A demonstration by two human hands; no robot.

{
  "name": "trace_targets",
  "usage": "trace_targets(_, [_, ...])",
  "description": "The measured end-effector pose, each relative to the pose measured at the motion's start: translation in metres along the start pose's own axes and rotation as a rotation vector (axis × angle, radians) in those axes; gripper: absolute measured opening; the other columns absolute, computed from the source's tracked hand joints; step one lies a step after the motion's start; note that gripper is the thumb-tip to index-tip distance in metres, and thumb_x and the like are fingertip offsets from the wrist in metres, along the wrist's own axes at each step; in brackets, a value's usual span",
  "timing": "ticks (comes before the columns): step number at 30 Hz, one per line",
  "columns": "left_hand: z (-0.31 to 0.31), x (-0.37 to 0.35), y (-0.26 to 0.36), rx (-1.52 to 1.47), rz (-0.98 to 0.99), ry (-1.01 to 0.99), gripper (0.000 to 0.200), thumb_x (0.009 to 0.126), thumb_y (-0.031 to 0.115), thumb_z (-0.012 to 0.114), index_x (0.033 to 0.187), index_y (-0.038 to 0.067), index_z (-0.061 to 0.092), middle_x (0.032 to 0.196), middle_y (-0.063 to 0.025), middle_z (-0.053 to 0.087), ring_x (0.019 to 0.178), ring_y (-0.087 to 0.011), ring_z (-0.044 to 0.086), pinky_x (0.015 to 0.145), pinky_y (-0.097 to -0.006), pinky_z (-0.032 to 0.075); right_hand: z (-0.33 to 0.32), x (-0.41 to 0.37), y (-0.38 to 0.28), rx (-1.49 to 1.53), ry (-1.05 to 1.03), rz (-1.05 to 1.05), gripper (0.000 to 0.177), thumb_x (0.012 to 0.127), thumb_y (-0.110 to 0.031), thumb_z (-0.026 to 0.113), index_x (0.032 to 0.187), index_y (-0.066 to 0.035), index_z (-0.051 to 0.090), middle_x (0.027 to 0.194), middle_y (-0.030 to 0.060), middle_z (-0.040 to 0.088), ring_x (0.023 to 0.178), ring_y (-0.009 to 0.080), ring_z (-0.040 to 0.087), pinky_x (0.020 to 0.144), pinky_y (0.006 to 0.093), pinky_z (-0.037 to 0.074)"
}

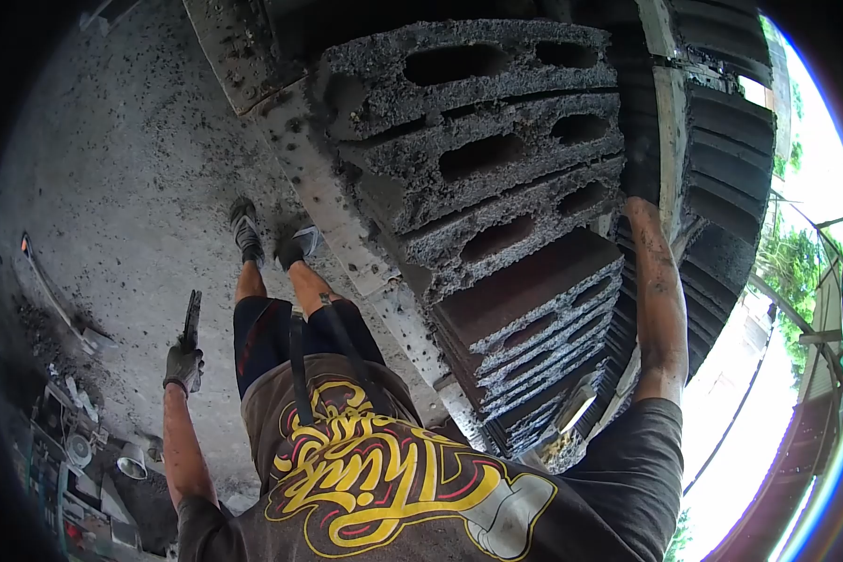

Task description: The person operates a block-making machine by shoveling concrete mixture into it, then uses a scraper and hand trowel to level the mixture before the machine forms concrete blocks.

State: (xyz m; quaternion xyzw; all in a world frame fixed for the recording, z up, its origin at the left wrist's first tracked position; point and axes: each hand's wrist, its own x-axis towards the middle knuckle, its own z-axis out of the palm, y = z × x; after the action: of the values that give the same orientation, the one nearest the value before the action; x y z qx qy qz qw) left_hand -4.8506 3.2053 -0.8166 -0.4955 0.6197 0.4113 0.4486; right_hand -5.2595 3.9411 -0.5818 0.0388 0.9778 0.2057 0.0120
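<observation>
My left hand point(185, 367), in a grey work glove, hangs out over the floor. Its fingers are wrapped round a dark, narrow, flat tool point(192, 318) that points away from me; its exact kind I cannot make out. On the other side, my right forearm point(658, 290), smudged with dirt, reaches in behind a stack of hollow concrete blocks point(534, 145). Past the wrist the right hand is lost in shadow, so its fingers and what they touch are hidden. The rough block faces show elongated holes.
More dark blocks point(735, 187) stand in rows beyond a pale upright post point(670, 140). A concrete ledge point(318, 169) runs below the stack. Crumbs litter the grey floor point(131, 178). Far left lie a long-handled tool point(51, 290), a white lamp-like cone point(132, 461) and clutter.
</observation>
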Motion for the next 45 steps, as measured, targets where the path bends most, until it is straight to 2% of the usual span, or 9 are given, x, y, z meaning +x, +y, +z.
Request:
trace_targets(3, [-0.003, 0.009, 0.002, -0.008, 0.037, -0.030, 0.029, 0.079, 0.001, 0.053, 0.106, 0.010, 0.052, 0.064, -0.0002, 0.050, 0.048, -0.0126, 0.050, 0.040, -0.0293, 0.040, -0.022, -0.005, -0.009, -0.013, -0.304, 0.076, 0.043, 0.081, -0.011, 0.056, 0.123, -0.008, 0.051, 0.111, 0.0250, 0.059, 0.104, 0.0376, 0.058, 0.088, 0.0442, 0.046])
trace_targets(6, [-0.009, 0.019, 0.006, -0.009, 0.048, -0.040, 0.031, 0.079, 0.000, 0.053, 0.108, 0.010, 0.052, 0.064, -0.0003, 0.050, 0.047, -0.0129, 0.050, 0.041, -0.0291, 0.041, 0.042, -0.003, 0.051, -0.177, 0.172, -0.411, 0.039, 0.083, -0.011, 0.052, 0.122, -0.010, 0.053, 0.107, 0.0231, 0.062, 0.098, 0.0363, 0.061, 0.082, 0.0446, 0.048])
trace_targets(11, [-0.029, 0.031, 0.009, 0.023, 0.102, -0.065, 0.034, 0.078, 0.000, 0.052, 0.110, 0.011, 0.052, 0.064, -0.0003, 0.050, 0.047, -0.0130, 0.049, 0.042, -0.0292, 0.041, -0.043, -0.033, -0.002, 0.343, -0.396, 0.007, 0.035, 0.088, -0.011, 0.044, 0.122, -0.011, 0.055, 0.101, 0.0218, 0.064, 0.083, 0.0331, 0.065, 0.071, 0.0414, 0.051])
trace_targets(15, [-0.049, 0.049, 0.001, 0.040, 0.099, -0.093, 0.038, 0.078, 0.000, 0.052, 0.114, 0.012, 0.053, 0.062, 0.0004, 0.050, 0.047, -0.0130, 0.049, 0.042, -0.0296, 0.040, -0.076, -0.064, -0.005, 0.478, -0.362, 0.021, 0.035, 0.088, -0.012, 0.046, 0.121, -0.008, 0.056, 0.105, 0.0225, 0.063, 0.091, 0.0352, 0.064, 0.078, 0.0398, 0.050])
trace_targets(19, [-0.068, 0.069, -0.017, 0.074, 0.140, -0.097, 0.040, 0.077, 0.001, 0.053, 0.115, 0.012, 0.053, 0.061, 0.0005, 0.050, 0.047, -0.0129, 0.049, 0.042, -0.0298, 0.040, -0.135, -0.103, -0.033, 0.395, -0.196, -0.063, 0.033, 0.089, -0.014, 0.047, 0.119, -0.008, 0.058, 0.111, 0.0218, 0.062, 0.104, 0.0368, 0.059, 0.091, 0.0389, 0.045])
trace_targets(26, [-0.080, 0.065, -0.061, -0.106, 0.120, -0.042, 0.030, 0.078, 0.005, 0.054, 0.107, 0.011, 0.054, 0.063, -0.0005, 0.052, 0.049, -0.0146, 0.052, 0.042, -0.0314, 0.043, -0.241, -0.191, -0.186, 0.413, 0.302, -0.158, 0.037, 0.088, -0.007, 0.055, 0.125, -0.004, 0.053, 0.104, 0.0173, 0.065, 0.092, 0.0321, 0.065, 0.074, 0.0381, 0.054])
trace_targets(30, [-0.071, 0.054, -0.108, -0.238, 0.084, -0.036, 0.009, 0.082, 0.011, 0.053, 0.091, 0.009, 0.051, 0.061, -0.0038, 0.053, 0.047, -0.0188, 0.053, 0.041, -0.0355, 0.045, -0.200, -0.275, -0.280, 0.725, 0.013, -0.367, 0.044, 0.085, -0.010, 0.059, 0.129, -0.007, 0.051, 0.099, 0.0147, 0.065, 0.079, 0.0233, 0.064, 0.067, 0.0324, 0.053])
trace_targets(35, [-0.047, 0.014, -0.178, -0.341, 0.105, -0.008, 0.011, 0.080, 0.006, 0.054, 0.090, 0.007, 0.050, 0.061, -0.0047, 0.053, 0.047, -0.0197, 0.053, 0.042, -0.0354, 0.044, -0.119, -0.406, -0.371, 0.898, -0.428, -0.502, 0.044, 0.086, -0.023, 0.060, 0.129, -0.020, 0.050, 0.096, 0.0176, 0.065, 0.083, 0.0333, 0.064, 0.071, 0.0401, 0.053])
trace_targets(45, [-0.029, 0.040, -0.387, -0.324, 0.140, 0.063, 0.023, 0.079, 0.006, 0.051, 0.101, 0.013, 0.053, 0.062, -0.0041, 0.054, 0.046, -0.0197, 0.052, 0.039, -0.0346, 0.041, 0.041, -0.655, -0.324, 0.608, -1.011, -0.164, 0.050, 0.084, -0.037, 0.053, 0.131, -0.019, 0.051, 0.125, 0.0176, 0.056, 0.113, 0.0351, 0.054, 0.098, 0.0415, 0.041])
